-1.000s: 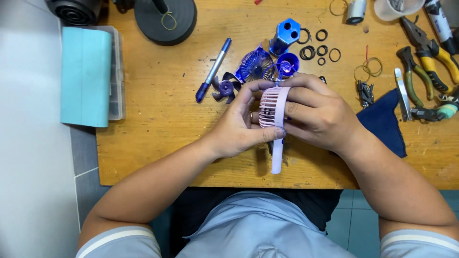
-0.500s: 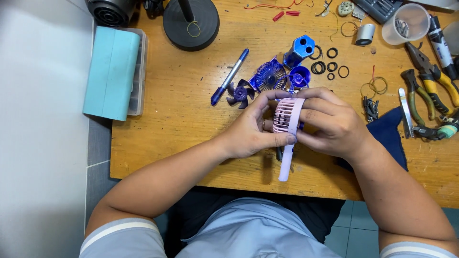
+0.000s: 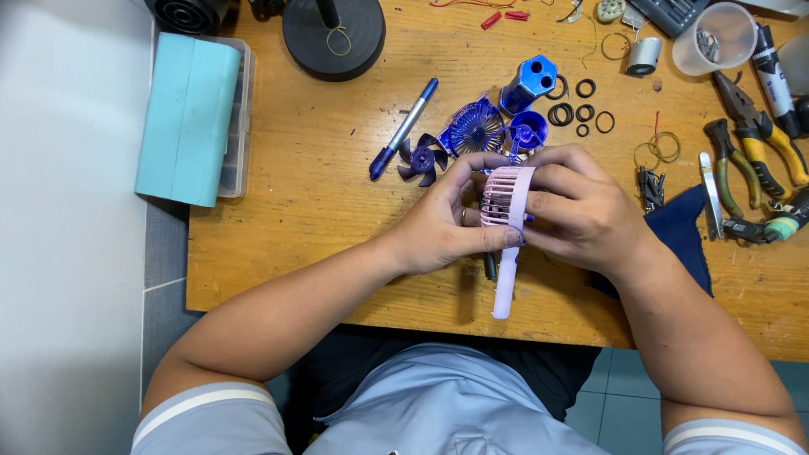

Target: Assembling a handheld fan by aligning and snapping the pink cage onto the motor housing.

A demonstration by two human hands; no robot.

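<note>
A small pink hand-held fan (image 3: 506,202) is held edge-on above the wooden table (image 3: 320,194), its handle pointing toward me. My left hand (image 3: 447,221) grips the fan's head from the left, thumb across its front. My right hand (image 3: 581,211) grips the head from the right, fingers curled over the grille. Just beyond my hands lie blue fan parts: a propeller (image 3: 421,160), a round grille (image 3: 474,128), a cup-shaped piece (image 3: 528,131) and a blue body (image 3: 528,82). A dark tool shaft pokes out under my left hand.
A blue pen (image 3: 404,128) lies left of the parts. Black rubber rings (image 3: 581,109), pliers (image 3: 750,135), a clear cup (image 3: 725,38) and a dark cloth (image 3: 683,236) sit at the right. A teal-lidded box (image 3: 190,109) and a black round base (image 3: 333,34) stand at the back left.
The view has shifted slightly, so the table sits lower and further right in frame. Both hands keep their hold on the pink fan, with only small finger movements.
</note>
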